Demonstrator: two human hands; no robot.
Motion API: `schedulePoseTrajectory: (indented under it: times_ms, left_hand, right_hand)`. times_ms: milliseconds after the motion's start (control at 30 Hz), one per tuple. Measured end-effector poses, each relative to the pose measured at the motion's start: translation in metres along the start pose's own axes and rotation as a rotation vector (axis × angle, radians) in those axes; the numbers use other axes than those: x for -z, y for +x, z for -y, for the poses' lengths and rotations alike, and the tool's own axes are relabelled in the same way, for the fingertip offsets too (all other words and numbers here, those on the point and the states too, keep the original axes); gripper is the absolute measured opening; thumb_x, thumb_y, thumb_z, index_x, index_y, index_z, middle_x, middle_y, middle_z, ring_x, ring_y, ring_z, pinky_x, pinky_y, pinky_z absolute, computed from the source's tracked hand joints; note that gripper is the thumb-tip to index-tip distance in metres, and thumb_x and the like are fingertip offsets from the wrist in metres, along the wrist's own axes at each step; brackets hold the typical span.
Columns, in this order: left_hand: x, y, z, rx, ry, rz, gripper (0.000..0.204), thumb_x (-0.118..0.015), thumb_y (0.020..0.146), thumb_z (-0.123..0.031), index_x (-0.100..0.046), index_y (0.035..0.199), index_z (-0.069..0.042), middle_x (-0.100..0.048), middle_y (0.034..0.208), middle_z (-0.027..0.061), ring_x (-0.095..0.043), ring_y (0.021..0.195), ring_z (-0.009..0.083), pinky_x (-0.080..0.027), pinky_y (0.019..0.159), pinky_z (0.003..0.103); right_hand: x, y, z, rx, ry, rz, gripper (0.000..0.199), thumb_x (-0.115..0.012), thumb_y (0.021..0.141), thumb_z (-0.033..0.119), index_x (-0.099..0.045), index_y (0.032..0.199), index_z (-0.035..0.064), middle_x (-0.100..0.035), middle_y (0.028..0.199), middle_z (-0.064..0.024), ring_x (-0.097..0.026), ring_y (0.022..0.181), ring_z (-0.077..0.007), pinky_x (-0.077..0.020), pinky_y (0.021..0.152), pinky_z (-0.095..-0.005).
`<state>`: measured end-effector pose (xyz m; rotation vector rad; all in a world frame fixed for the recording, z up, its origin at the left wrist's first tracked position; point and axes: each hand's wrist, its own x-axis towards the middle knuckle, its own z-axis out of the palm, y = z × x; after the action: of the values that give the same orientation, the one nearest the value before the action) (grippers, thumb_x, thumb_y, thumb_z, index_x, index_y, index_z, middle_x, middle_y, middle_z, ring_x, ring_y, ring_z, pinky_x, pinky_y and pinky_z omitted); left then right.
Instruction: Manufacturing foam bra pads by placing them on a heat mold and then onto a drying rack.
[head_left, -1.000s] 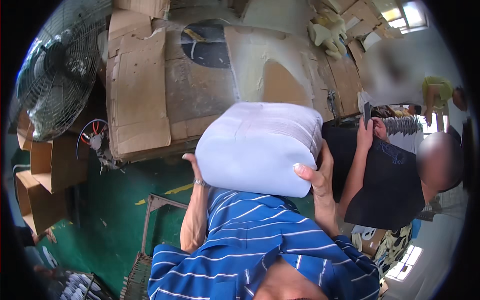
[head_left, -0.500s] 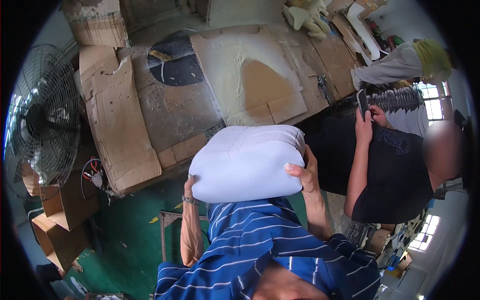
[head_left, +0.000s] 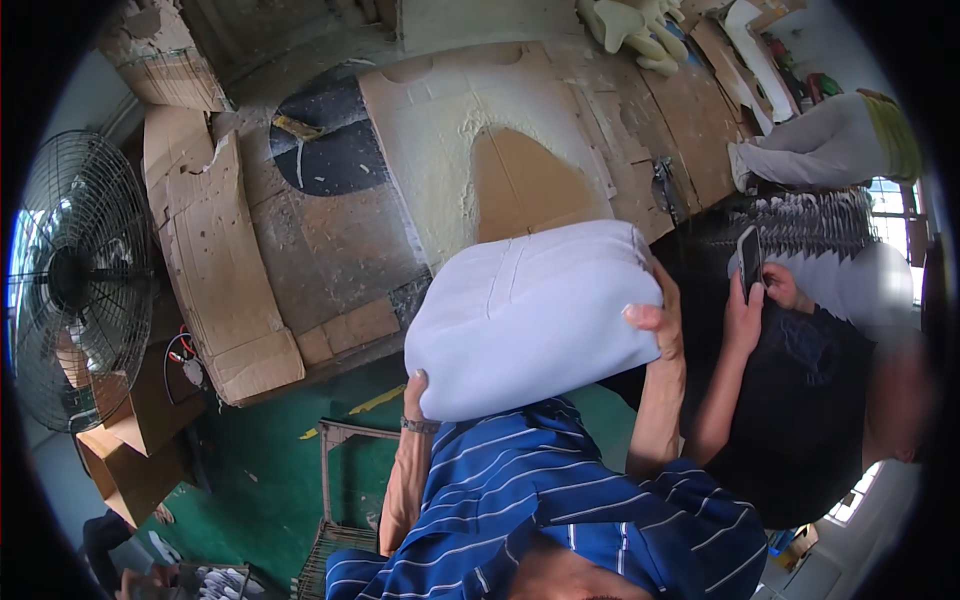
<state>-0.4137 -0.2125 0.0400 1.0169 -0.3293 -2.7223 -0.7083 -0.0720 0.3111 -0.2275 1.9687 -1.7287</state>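
White wrapped bundle (head_left: 530,315) between hands

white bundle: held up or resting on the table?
Held up. Left hand and right hand grip the white bundle above the cardboard-covered table.

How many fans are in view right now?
1: a wire-caged fan at the far left, beside the flattened cardboard. Others may be hidden behind the white bundle.

I note the white bundle (head_left: 530,315) has moved from in front of the cardboard sheets (head_left: 330,250) toward their right end and now tilts, its right end raised. My right hand (head_left: 655,325) has shifted higher on that end. The standing fan (head_left: 75,280) appears nearer the cardboard sheets.
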Motion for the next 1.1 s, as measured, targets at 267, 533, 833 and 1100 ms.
schedulePoseTrajectory:
  times_ms: [267,533,833,1100]
  left_hand:
    - [-0.134,-0.007,0.038,0.023,0.014,0.054,0.086,-0.062,0.090,-0.058,-0.034,0.150,-0.002,-0.051,0.142,0.0190,-0.055,0.126,0.0342,-0.050,0.102,0.049]
    - [-0.222,0.003,0.065,0.017,-0.075,0.086,0.104,-0.081,0.074,-0.059,-0.036,0.145,0.001,-0.054,0.135,0.0164,-0.057,0.122,0.0293,-0.052,0.099,0.046]
    - [-0.208,0.037,0.077,-0.079,0.005,-0.053,0.100,-0.075,0.078,-0.064,-0.037,0.145,-0.001,-0.055,0.135,0.0164,-0.059,0.120,0.0301,-0.054,0.096,0.049]
    - [-0.234,0.032,0.091,-0.002,-0.043,0.043,0.093,-0.077,0.082,-0.055,-0.034,0.146,-0.002,-0.051,0.138,0.0155,-0.056,0.124,0.0310,-0.052,0.099,0.051]
  right_hand:
    - [0.103,0.093,0.040,-0.152,-0.072,0.006,0.075,-0.070,0.059,0.028,-0.059,0.125,-0.0057,-0.067,0.101,-0.0145,-0.067,0.090,-0.0229,-0.0522,0.084,-0.0326]
    - [0.145,0.170,0.073,-0.259,-0.109,0.099,0.063,-0.070,0.062,0.026,-0.062,0.117,-0.0026,-0.067,0.096,-0.0118,-0.066,0.084,-0.0215,-0.0528,0.080,-0.0327]
    - [0.138,0.231,0.040,-0.392,-0.139,0.182,0.050,-0.070,0.065,0.024,-0.065,0.109,0.0008,-0.067,0.089,-0.0087,-0.065,0.078,-0.0200,-0.0534,0.075,-0.0328]
    - [0.137,0.262,0.068,-0.428,-0.136,0.274,0.038,-0.070,0.068,0.023,-0.068,0.101,0.0039,-0.067,0.084,-0.0060,-0.064,0.073,-0.0187,-0.0540,0.070,-0.0328]
